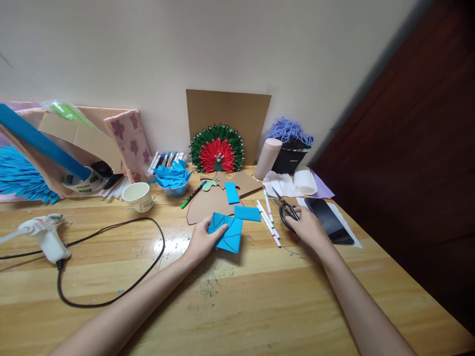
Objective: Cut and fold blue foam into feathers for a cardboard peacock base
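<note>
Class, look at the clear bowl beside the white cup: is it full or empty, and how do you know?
Full: blue pieces heap above the rim of the bowl, some jutting past its edge.

blue paper [230, 236]: squarish, marked with dark drawn lines, tilted, its left side pinched in the left hand [202, 241]
black scissors [285, 206]: right of the paper, well apart, handles at the right hand's [309, 228] fingers
scissor blades: pointing away and leftward; whether parted, hard to tell
</note>
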The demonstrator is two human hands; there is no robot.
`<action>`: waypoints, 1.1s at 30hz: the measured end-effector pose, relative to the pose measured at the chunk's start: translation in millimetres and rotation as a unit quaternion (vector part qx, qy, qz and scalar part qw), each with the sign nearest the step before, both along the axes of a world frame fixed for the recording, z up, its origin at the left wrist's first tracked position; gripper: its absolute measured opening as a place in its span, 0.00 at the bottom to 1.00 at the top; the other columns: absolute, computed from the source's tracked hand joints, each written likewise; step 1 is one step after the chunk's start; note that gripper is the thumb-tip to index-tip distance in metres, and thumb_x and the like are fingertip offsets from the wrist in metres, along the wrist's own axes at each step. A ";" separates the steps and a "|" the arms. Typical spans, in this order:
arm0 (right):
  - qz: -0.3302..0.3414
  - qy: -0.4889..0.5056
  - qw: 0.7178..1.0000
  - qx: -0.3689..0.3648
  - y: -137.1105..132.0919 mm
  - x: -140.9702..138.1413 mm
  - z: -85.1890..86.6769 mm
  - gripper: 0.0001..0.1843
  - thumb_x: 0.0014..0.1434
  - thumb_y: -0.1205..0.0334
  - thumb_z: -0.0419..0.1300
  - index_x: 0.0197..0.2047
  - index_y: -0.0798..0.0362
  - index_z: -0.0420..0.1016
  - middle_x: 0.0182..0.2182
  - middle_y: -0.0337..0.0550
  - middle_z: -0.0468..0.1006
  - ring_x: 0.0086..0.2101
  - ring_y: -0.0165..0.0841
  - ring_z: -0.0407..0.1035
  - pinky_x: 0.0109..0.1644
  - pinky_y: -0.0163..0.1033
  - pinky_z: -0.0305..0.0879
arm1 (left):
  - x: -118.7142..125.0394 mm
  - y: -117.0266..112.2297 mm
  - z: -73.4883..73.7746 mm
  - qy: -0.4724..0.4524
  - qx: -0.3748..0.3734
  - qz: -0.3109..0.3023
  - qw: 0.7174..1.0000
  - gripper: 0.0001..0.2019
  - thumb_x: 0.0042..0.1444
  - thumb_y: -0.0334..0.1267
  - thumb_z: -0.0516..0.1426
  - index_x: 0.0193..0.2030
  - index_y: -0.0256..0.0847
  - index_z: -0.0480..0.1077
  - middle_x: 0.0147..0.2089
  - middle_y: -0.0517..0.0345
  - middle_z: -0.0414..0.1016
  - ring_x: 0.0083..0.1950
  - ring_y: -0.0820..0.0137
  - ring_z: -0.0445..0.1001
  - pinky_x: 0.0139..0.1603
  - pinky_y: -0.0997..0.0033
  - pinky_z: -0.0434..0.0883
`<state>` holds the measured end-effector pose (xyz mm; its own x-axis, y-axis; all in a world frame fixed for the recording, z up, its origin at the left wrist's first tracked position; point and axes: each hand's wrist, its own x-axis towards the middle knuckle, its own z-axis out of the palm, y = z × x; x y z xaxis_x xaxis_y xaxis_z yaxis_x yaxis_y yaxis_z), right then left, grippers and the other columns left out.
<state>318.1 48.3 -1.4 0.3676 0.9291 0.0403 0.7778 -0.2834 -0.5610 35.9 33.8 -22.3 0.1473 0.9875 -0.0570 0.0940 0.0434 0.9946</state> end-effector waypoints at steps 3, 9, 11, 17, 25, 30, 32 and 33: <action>0.035 0.262 0.963 0.053 -7.2 -18.2 9.0 0.15 0.46 0.54 0.61 0.34 0.53 0.64 0.24 0.39 0.72 0.24 0.31 0.68 0.26 0.34 0.61 | -4.1 1.9 2.3 -0.016 -0.013 0.000 1.000 0.20 0.43 0.45 0.64 0.41 0.35 0.71 0.40 0.49 0.78 0.40 0.64 0.76 0.40 0.68 0.72; 0.161 0.487 0.858 -0.038 -30.5 -75.9 10.8 0.22 0.44 0.45 0.65 0.30 0.54 0.65 0.19 0.32 0.65 0.18 0.23 0.58 0.20 0.30 0.56 | -5.7 -2.6 9.7 -0.035 -0.095 -0.079 0.992 0.16 0.43 0.44 0.63 0.37 0.35 0.73 0.37 0.52 0.78 0.34 0.69 0.74 0.37 0.72 0.70; 0.166 0.482 0.859 -0.037 -35.8 -86.5 7.6 0.24 0.40 0.46 0.68 0.31 0.54 0.65 0.21 0.34 0.68 0.19 0.23 0.60 0.22 0.30 0.58 | -4.6 -7.7 10.3 -0.010 -0.106 -0.170 0.980 0.12 0.44 0.43 0.63 0.31 0.35 0.73 0.30 0.57 0.76 0.28 0.74 0.70 0.32 0.75 0.67; 0.194 0.446 0.873 -0.031 -41.4 -90.4 4.5 0.26 0.29 0.55 0.74 0.25 0.53 0.61 0.24 0.34 0.69 0.26 0.26 0.65 0.29 0.31 0.63 | 3.3 -19.8 8.0 0.011 -0.089 -0.266 0.960 0.11 0.45 0.41 0.62 0.26 0.34 0.72 0.23 0.63 0.71 0.22 0.79 0.64 0.25 0.79 0.62; 0.157 0.485 0.860 -0.012 -42.1 -86.6 -3.3 0.21 0.38 0.54 0.71 0.29 0.53 0.64 0.24 0.35 0.69 0.26 0.30 0.70 0.32 0.36 0.68 | 7.1 -12.5 3.1 -0.094 -0.029 -0.060 0.993 0.16 0.47 0.45 0.61 0.39 0.34 0.73 0.40 0.49 0.78 0.39 0.64 0.76 0.42 0.65 0.72; 0.120 0.474 0.872 0.027 -39.5 -87.0 -5.9 0.22 0.36 0.55 0.72 0.28 0.54 0.65 0.25 0.35 0.70 0.26 0.28 0.69 0.31 0.34 0.67 | 3.9 -11.0 5.3 -0.048 0.001 -0.066 0.997 0.15 0.46 0.43 0.62 0.38 0.34 0.73 0.39 0.50 0.78 0.38 0.65 0.76 0.41 0.68 0.72; 0.118 0.486 0.865 0.021 -38.8 -86.6 -6.5 0.23 0.35 0.56 0.73 0.28 0.54 0.65 0.25 0.34 0.70 0.25 0.28 0.70 0.30 0.33 0.67 | 3.8 -10.6 7.2 -0.043 -0.006 -0.046 0.998 0.15 0.45 0.43 0.62 0.37 0.33 0.74 0.37 0.51 0.78 0.37 0.65 0.76 0.40 0.68 0.72; 0.115 0.501 0.858 0.016 -39.1 -87.2 -6.9 0.23 0.35 0.56 0.73 0.29 0.54 0.65 0.24 0.34 0.70 0.25 0.28 0.70 0.30 0.33 0.67 | 4.5 -11.1 8.4 -0.052 -0.016 -0.030 0.998 0.16 0.45 0.43 0.63 0.36 0.33 0.74 0.36 0.50 0.79 0.37 0.64 0.76 0.40 0.68 0.72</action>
